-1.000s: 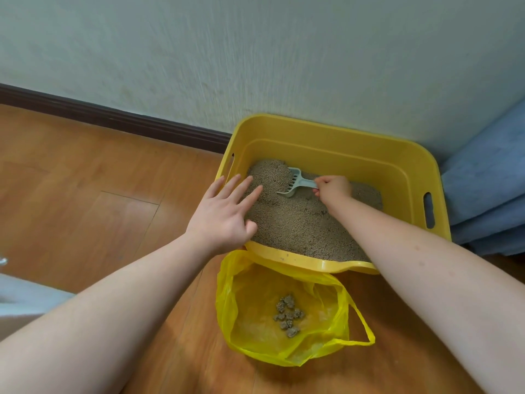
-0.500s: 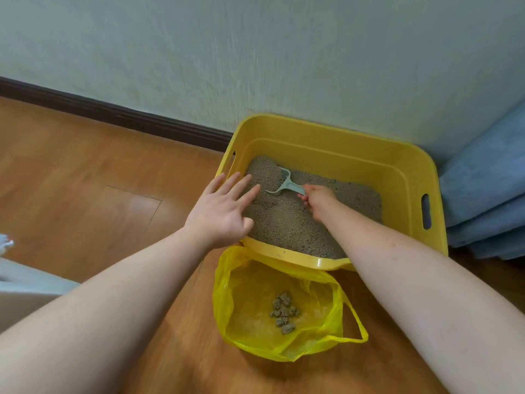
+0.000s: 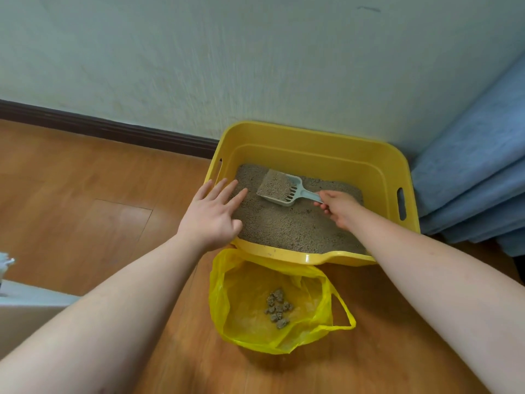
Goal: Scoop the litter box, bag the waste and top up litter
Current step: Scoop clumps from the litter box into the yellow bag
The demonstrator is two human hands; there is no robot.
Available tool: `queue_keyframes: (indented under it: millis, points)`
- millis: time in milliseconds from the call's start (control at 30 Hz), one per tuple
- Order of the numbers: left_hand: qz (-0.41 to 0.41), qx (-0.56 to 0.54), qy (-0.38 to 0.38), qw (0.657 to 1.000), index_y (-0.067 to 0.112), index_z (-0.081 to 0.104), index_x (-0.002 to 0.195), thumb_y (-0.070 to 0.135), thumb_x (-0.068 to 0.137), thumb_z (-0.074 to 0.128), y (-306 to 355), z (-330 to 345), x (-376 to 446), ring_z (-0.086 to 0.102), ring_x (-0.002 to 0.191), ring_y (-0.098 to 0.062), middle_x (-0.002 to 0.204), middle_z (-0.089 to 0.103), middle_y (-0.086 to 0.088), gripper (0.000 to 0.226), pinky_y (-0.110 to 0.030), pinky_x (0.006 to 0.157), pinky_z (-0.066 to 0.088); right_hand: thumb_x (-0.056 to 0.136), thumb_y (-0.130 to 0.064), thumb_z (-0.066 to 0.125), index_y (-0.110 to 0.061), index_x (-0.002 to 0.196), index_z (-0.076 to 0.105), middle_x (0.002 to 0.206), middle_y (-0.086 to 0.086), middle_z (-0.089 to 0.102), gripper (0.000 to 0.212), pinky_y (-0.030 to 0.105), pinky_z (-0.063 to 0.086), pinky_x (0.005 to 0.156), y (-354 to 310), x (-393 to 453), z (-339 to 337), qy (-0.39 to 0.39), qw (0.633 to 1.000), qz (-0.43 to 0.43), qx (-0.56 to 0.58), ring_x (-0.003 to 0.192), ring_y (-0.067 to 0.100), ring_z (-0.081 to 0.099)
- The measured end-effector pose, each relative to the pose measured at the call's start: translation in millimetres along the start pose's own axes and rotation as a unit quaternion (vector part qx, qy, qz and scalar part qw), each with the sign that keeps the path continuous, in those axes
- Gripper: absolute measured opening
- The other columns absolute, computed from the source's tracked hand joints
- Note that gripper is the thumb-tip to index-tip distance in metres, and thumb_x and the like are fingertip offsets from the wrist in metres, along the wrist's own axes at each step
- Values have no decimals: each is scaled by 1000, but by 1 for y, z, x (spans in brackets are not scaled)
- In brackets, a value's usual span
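Head view, looking down: the right hand [image 3: 338, 207] grips the handle of the pale grey slotted plastic scoop [image 3: 281, 187], which is loaded with litter and held over the far-left part of the yellow plastic litter box [image 3: 312, 132]. Its long axis runs from the handle at the right out toward the box's left wall. The left hand [image 3: 214, 216] lies flat, fingers spread, resting by the box's near-left corner, holding nothing. The open yellow plastic bag [image 3: 227, 308], with grey clumps [image 3: 278, 308] inside, sits on the wooden floor [image 3: 85, 209] just below the box's near rim. So the load has to come back toward the person, over that rim; the right hand alone carries it.
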State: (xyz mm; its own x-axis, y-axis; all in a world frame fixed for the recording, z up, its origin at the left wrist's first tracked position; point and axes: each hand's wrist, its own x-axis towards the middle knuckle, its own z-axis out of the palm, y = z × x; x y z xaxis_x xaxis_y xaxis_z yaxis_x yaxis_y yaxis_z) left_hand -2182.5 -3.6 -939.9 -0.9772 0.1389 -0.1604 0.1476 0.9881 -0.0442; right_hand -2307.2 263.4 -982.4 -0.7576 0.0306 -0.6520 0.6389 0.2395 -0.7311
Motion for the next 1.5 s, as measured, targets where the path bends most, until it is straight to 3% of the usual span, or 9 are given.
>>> queue_keyframes:
  millis: [300, 600, 800, 967, 1200, 1333, 1500]
  points:
    - [9, 4, 14, 1000, 31, 16, 154, 48, 82, 10, -2, 7, 2, 7, 150, -20, 162, 15, -1, 74, -43, 121, 0, 101, -14, 45, -9, 123, 60, 85, 1, 62, 27, 17, 40, 56, 10, -15, -25, 4, 998, -19, 55, 62, 5, 44]
    - [5, 10, 15, 1000, 31, 13, 154, 47, 87, 18, -2, 7, 2, 4, 150, -18, 163, 10, 0, 69, -42, 121, -2, 101, -16, 45, -13, 115, 63, 83, 1, 63, 22, 13, 39, 48, 6, -35, -45, 23, 998, -21, 51, 60, 5, 43]
    - [-1, -2, 33, 999, 29, 21, 153, 46, 87, 21, -2, 10, 0, 9, 150, -20, 161, 17, -3, 69, -42, 121, 0, 100, -16, 46, -17, 110, 63, 85, 0, 63, 19, 17, 38, 54, 10, -49, -47, 3, 998, -30, 56, 61, 5, 40]
    - [0, -5, 27, 1000, 29, 17, 154, 47, 87, 19, -3, 8, -1, 5, 150, -19, 162, 13, -2, 69, -41, 121, -2, 100, -15, 46, -16, 112, 63, 87, 1, 64, 21, 18, 39, 55, 14, -62, -39, 0, 998, -54, 44, 61, 6, 41]
    - [-1, -12, 35, 999, 27, 17, 154, 46, 84, 15, -3, 7, -3, 5, 150, -18, 162, 14, -2, 73, -41, 122, 0, 100, -18, 48, -14, 118, 66, 88, 2, 67, 26, 21, 41, 59, 15, -81, -55, 7, 990, -122, -68, 62, 8, 43]
    - [3, -12, 31, 999, 25, 17, 154, 46, 84, 13, -4, 8, -3, 5, 150, -19, 162, 14, -3, 73, -42, 122, 1, 99, -23, 49, -21, 111, 70, 62, -12, 60, 23, 24, 41, 63, 15, -104, -66, -13, 977, -162, -137, 63, 10, 42]
    - [4, -15, 29, 999, 24, 19, 154, 45, 85, 17, -3, 9, -4, 5, 150, -18, 162, 15, -3, 72, -41, 122, 1, 97, -27, 53, -33, 97, 74, 57, -4, 49, 22, 26, 36, 59, 20, -132, -69, -77, 942, -210, -251, 56, 9, 42]
